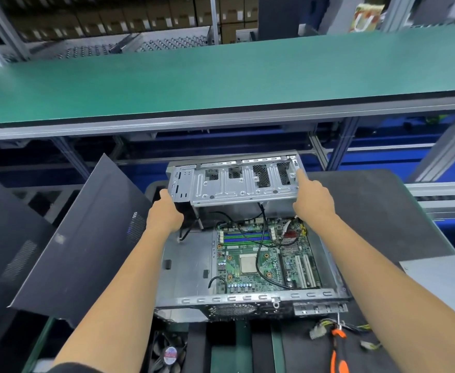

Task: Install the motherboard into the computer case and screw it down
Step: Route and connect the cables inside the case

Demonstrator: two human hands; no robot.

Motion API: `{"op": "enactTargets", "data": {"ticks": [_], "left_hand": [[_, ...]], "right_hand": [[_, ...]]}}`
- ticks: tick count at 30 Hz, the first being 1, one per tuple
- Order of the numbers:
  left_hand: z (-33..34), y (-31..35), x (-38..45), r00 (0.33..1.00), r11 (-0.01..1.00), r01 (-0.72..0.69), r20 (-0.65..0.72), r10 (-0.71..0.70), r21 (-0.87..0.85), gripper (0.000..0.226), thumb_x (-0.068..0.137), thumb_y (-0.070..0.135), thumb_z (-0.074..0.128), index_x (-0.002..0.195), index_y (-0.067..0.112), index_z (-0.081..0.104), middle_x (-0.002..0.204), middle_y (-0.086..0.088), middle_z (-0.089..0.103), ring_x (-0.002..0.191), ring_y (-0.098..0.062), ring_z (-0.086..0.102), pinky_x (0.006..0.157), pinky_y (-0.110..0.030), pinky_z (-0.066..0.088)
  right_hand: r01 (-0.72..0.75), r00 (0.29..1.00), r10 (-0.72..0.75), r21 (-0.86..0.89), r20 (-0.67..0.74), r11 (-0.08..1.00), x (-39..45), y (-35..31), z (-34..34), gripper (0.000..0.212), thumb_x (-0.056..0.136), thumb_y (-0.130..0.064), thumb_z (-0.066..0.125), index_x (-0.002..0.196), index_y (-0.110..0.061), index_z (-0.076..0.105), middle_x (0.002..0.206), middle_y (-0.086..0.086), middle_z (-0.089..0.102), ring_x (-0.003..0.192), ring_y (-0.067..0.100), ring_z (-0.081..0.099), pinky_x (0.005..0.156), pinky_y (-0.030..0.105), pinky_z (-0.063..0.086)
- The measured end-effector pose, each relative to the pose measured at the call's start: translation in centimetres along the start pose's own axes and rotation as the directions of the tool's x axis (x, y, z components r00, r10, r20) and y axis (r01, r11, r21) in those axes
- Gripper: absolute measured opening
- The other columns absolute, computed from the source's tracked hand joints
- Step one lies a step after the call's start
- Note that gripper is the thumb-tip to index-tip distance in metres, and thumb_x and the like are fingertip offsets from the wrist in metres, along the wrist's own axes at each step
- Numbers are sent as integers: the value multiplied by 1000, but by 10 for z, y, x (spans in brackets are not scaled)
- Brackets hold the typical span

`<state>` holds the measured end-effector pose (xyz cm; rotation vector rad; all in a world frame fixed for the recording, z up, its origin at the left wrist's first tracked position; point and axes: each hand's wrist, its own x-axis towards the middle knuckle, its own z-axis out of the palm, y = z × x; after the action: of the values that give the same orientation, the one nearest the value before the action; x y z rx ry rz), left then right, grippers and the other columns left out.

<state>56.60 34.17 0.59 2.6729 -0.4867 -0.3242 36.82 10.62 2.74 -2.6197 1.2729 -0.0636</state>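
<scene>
An open grey computer case (186, 267) lies on a dark mat in front of me. The green motherboard (264, 261) sits flat inside it on the right, with black cables running across it. At the far end a silver drive cage (234, 184) stands tilted up. My left hand (165, 211) grips the cage's left end, fingers hidden behind the metal. My right hand (313, 199) presses against the cage's right end with the index finger stretched out along it.
Dark side panels (86, 232) lean at the left. An orange-handled tool (338, 351) and loose cable connectors (321, 329) lie at the near right, a fan (169, 354) at the near edge. A grey metal plate (444, 281) lies right. A green conveyor shelf (221, 76) runs behind.
</scene>
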Motion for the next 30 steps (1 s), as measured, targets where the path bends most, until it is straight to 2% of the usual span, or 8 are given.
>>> {"op": "enactTargets", "data": {"ticks": [3,9,14,19,23,26,28,30], "left_hand": [[2,4,-3,1000,1000,-11,-16,11,1,48,83,2,53,126,6,32,113,-20,55,84,-28,45,70,-36,39],[15,31,-12,999,999,-47,-9,46,-28,48,82,2,52,125,6,33,115,-20,55,97,-35,51,76,-38,43],[31,61,-15,998,998,-61,-3,61,-17,47,82,2,53,124,6,32,109,-18,57,84,-28,47,68,-36,40],[42,81,-16,997,997,-75,-14,75,-25,47,81,3,56,122,7,33,112,-18,57,95,-33,54,70,-37,43],[42,84,-15,997,996,-77,-23,76,-52,45,81,4,56,121,7,34,113,-17,58,89,-29,52,68,-35,43],[41,84,-12,998,995,-65,-22,63,-82,42,83,8,58,118,8,35,113,-15,57,86,-25,50,66,-33,43],[41,83,-11,998,991,-63,-5,62,-115,43,83,10,59,117,10,33,115,-14,55,88,-24,50,67,-34,45],[41,83,-11,997,975,-69,17,74,-209,45,82,9,63,115,13,32,116,-11,53,92,-23,51,70,-34,49]], "right_hand": [[5,1000,-5,-3,-10,1000,1,5,0,80,88,0,56,152,-19,11,99,18,58,71,28,53,51,32,39],[-33,999,33,14,-41,999,3,36,-7,72,86,5,55,147,-18,22,77,12,52,57,22,47,41,28,31],[-63,996,64,26,-59,998,8,67,-14,70,86,4,54,146,-19,25,74,10,51,59,23,47,41,28,31],[-85,995,87,35,-52,996,16,86,-19,77,87,5,50,151,-24,19,71,7,46,59,22,46,42,28,32],[-95,994,96,29,-55,995,20,89,-16,76,86,7,49,149,-24,21,71,9,48,58,23,48,42,29,34],[-116,992,115,0,-57,993,24,86,-16,71,88,4,50,148,-24,23,82,12,52,64,25,49,49,32,37],[-141,990,140,-26,-29,990,23,79,-22,63,89,-2,54,144,-20,29,107,17,52,82,30,51,61,36,40],[-133,991,131,-56,-32,990,21,69,-28,46,86,-9,60,128,-12,41,123,17,44,102,33,46,73,39,42]]}}
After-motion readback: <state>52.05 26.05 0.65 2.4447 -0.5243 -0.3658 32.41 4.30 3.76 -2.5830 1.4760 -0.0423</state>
